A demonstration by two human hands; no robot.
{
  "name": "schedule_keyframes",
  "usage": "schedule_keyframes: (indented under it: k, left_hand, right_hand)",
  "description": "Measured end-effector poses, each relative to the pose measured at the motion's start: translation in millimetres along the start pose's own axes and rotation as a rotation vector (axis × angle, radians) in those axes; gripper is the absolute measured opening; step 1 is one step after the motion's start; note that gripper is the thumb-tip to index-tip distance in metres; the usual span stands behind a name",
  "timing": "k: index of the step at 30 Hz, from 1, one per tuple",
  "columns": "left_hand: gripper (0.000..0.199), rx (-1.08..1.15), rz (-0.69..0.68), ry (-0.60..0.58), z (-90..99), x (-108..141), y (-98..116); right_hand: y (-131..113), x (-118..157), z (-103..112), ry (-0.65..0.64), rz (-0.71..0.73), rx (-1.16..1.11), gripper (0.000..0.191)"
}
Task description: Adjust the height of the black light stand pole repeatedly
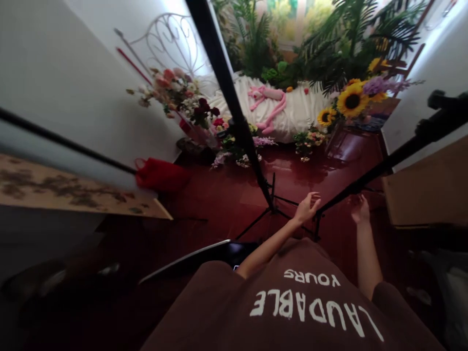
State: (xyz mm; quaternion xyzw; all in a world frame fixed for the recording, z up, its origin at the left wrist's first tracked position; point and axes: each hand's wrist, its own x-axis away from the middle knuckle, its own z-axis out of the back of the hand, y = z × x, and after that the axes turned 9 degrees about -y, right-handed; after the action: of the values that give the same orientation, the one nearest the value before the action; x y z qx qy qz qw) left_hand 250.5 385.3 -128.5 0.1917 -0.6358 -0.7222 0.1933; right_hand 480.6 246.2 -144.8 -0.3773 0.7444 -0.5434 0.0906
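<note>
Hovering beside black pole [383, 164] | left hand [307, 208]: grip slack, fingers parted | right hand [360, 210]: likewise

At the far side lies a white pleated cloth [300, 114], with a pink long-limbed plush toy [276, 95] on it and green feathery palm fronds [354, 29] behind. Pink-and-white flowers [170, 85] stand to its left, yellow round sunflowers [353, 100] to its right. Nearer, on the glossy dark-red floor [226, 195], a slim black tripod stand [234, 105] rises before the cloth; a second slim black pole [383, 163] slants off rightward — left hand [307, 207] left of its foot, right hand [361, 209] right. Beyond that, a brown cardboard box [431, 185]; far left, a long beige floral panel [80, 187] — a red soft bag [161, 174] just past its end.
</note>
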Motion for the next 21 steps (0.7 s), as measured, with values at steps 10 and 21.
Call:
schedule_keyframes:
  k: [10,21]
  left_hand:
    - [0.049,0.041,-0.409,-0.244,-83.5,-137,68]
    - [0.021,-0.007,-0.3,-0.057,-132.2,-163,43]
  right_hand:
    - [-89,5,12,-0.045,-0.145,0.296,0.039]
    - [-103,-2,16,-0.291,-0.312,0.169,0.025]
